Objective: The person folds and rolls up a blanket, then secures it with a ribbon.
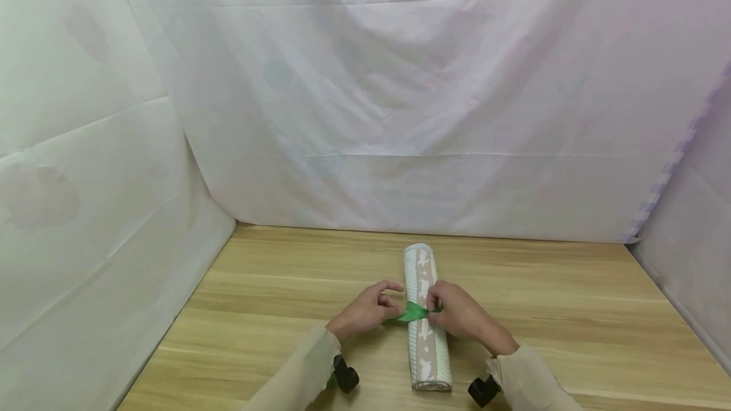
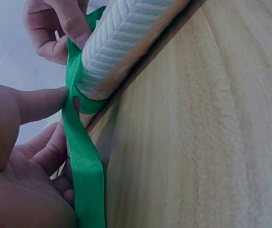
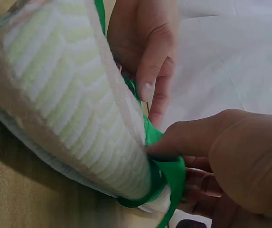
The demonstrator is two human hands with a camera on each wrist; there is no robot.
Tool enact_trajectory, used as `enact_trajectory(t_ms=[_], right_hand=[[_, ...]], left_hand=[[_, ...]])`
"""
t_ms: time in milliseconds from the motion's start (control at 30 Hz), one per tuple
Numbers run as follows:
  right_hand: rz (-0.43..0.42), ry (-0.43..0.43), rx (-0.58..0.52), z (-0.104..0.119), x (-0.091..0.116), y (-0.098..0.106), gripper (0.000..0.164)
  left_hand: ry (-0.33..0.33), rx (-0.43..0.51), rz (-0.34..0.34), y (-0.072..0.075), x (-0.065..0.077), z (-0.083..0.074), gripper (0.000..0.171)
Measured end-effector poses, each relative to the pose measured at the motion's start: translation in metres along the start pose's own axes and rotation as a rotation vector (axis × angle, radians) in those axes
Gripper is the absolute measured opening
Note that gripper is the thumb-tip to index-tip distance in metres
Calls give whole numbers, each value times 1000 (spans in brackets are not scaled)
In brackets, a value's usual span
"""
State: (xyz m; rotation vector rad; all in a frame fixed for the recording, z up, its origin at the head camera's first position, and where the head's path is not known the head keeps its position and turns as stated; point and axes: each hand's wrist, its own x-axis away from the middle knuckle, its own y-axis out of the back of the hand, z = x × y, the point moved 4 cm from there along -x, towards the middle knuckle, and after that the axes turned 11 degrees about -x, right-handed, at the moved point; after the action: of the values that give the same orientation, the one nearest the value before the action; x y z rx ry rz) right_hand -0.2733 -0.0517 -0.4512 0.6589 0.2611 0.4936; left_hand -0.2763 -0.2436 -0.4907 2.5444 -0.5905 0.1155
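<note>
A rolled towel (image 1: 425,354) with pale striped bands and a beige strip of white figures lies lengthwise on the table in the head view. Around its middle runs a green ribbon (image 1: 415,313), crossed over on top. My left hand (image 1: 368,309), at the roll's left side, pinches one length of the ribbon (image 2: 88,180) between thumb and fingers; its tail hangs down in the left wrist view. On the other side, my right hand (image 1: 457,313) pinches the ribbon (image 3: 173,178) close against the towel. The fingertips behind the ribbon are partly hidden.
The wood-grain table (image 1: 274,278) extends to both sides of the roll. White cloth (image 1: 400,113) hangs behind it, with more cloth at the left and right. Black wrist devices (image 1: 345,374) sit below both sleeves.
</note>
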Motion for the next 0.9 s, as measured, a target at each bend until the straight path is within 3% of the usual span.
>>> enact_trajectory(t_ms=[133,333,567,667,900], right_hand=[[-18,14,22,-2,-2,-2,27],[-61,114,97,1,-2,-8,33],[-232,374,355,8,0,-13,40],[-291,448,444,9,1,-15,39],[-277,469,542,8,0,-18,27]], left_hand=[[-4,-7,12,0,0,0,40],[13,-9,28,-1,0,2,38],[27,-2,39,0,2,3,36],[15,6,39,0,2,2,36],[17,8,40,-1,2,1,36]])
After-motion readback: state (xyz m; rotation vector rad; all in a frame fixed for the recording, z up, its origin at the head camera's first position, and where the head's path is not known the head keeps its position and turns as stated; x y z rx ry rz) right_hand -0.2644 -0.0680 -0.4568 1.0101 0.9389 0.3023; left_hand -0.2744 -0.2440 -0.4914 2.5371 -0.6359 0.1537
